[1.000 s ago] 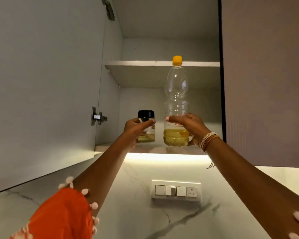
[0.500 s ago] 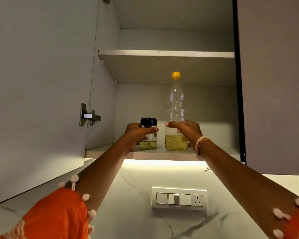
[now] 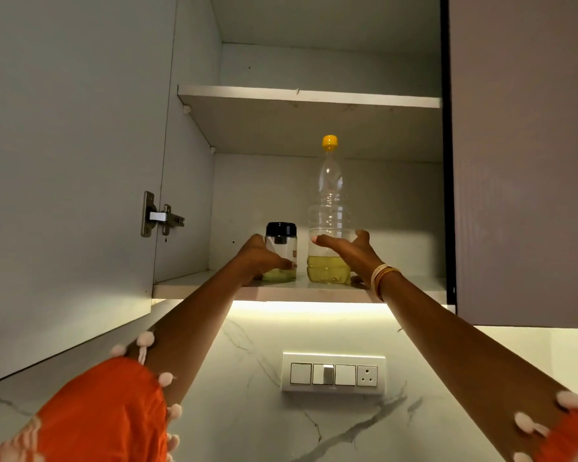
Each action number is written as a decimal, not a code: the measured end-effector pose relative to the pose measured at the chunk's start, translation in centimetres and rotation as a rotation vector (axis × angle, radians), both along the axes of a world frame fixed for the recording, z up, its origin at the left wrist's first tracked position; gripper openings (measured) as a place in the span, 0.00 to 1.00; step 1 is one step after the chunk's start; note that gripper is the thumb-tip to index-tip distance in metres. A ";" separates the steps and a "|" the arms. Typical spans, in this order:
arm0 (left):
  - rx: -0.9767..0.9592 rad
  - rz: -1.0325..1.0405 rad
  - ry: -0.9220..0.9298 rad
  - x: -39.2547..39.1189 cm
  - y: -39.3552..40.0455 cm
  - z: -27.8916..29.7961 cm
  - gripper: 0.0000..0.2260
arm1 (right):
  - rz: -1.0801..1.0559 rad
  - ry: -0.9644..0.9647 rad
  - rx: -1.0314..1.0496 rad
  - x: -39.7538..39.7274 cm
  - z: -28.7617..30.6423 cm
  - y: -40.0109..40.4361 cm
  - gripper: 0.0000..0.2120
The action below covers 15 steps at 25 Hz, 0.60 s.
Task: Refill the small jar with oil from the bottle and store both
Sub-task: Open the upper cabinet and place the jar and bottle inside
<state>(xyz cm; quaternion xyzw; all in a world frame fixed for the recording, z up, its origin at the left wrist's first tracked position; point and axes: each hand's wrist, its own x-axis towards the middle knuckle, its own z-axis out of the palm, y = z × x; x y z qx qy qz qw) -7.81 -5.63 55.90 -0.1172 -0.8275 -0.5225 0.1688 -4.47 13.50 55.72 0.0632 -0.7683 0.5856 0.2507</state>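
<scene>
The small jar (image 3: 281, 236), clear with a black lid and a little yellow oil at the bottom, stands on the lower cabinet shelf (image 3: 194, 290). My left hand (image 3: 259, 258) is wrapped around its lower part. Just to its right stands the tall clear oil bottle (image 3: 329, 195) with a yellow cap, upright and about a quarter full. My right hand (image 3: 351, 253) is beside it with thumb and fingers spread apart, loose around the bottle's lower body.
The open cabinet door (image 3: 64, 161) hangs at the left with its hinge (image 3: 161, 215). A shut door (image 3: 521, 161) borders the right. The upper shelf (image 3: 314, 96) sits above the bottle cap. A switch panel (image 3: 333, 373) is on the marble wall below.
Both hands carried the jar and bottle deeper into the cabinet and set them on the lower shelf. My right hand's fingers have spread off the bottle.
</scene>
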 end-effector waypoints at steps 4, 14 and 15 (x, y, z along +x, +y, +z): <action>-0.255 0.222 0.112 4.4 0.6 -0.7 0.34 | -0.243 -0.021 0.406 3.8 -1.3 0.9 0.49; -0.891 0.354 0.353 19.6 1.0 -5.6 0.30 | -0.433 0.040 1.172 17.6 -7.4 1.0 0.41; -0.918 0.363 0.364 21.2 0.8 -5.6 0.30 | -0.432 0.044 1.169 19.1 -7.7 1.0 0.41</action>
